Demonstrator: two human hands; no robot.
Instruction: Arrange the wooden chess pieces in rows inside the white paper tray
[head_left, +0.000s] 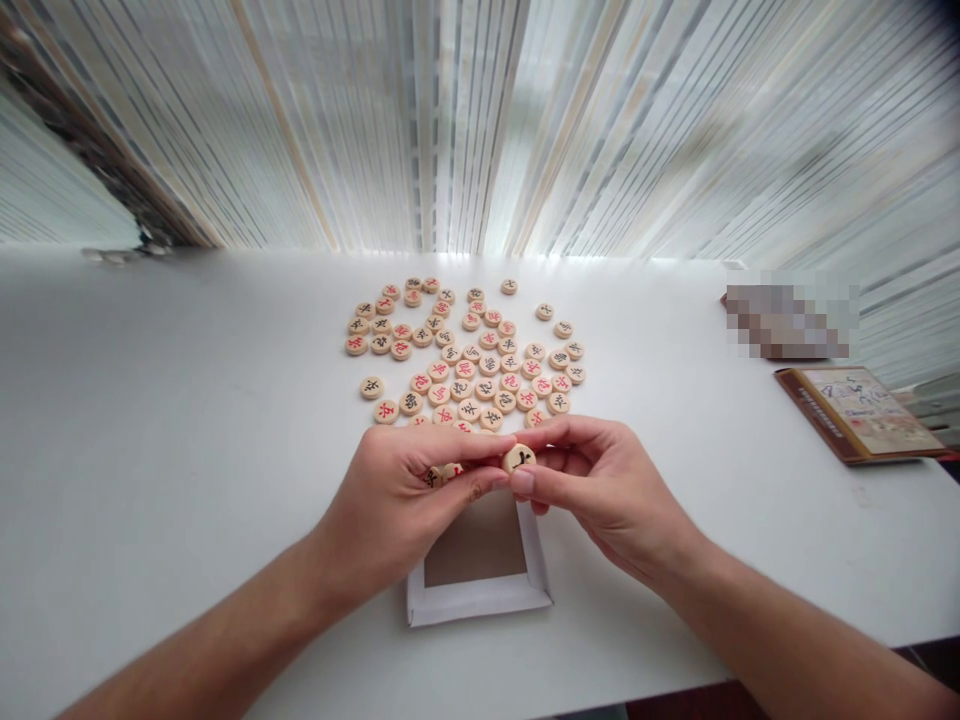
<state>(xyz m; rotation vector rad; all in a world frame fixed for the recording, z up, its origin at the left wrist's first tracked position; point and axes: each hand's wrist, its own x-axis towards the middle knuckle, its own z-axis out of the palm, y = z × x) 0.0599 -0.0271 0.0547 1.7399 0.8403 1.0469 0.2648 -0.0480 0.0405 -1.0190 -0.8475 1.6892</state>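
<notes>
**On the white table point(187, 400) below a striped curtain point(450, 120), my fingers point(555, 432) pinch wooden xiangqi pieces point(442, 473).**

My right hand point(607, 490) grips one black-lettered piece point(518, 458) between thumb and fingertips, and my left hand point(397, 500) closes around a few more just beside it. At six o'clock sits a white-rimmed cardboard tray point(480, 605); the loose spread of pieces point(465, 370) lies at twelve, a printed box point(859, 413) at three.

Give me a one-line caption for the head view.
Left hand and right hand hold wooden xiangqi pieces above a cardboard tray, more pieces scattered on the white table.
</notes>
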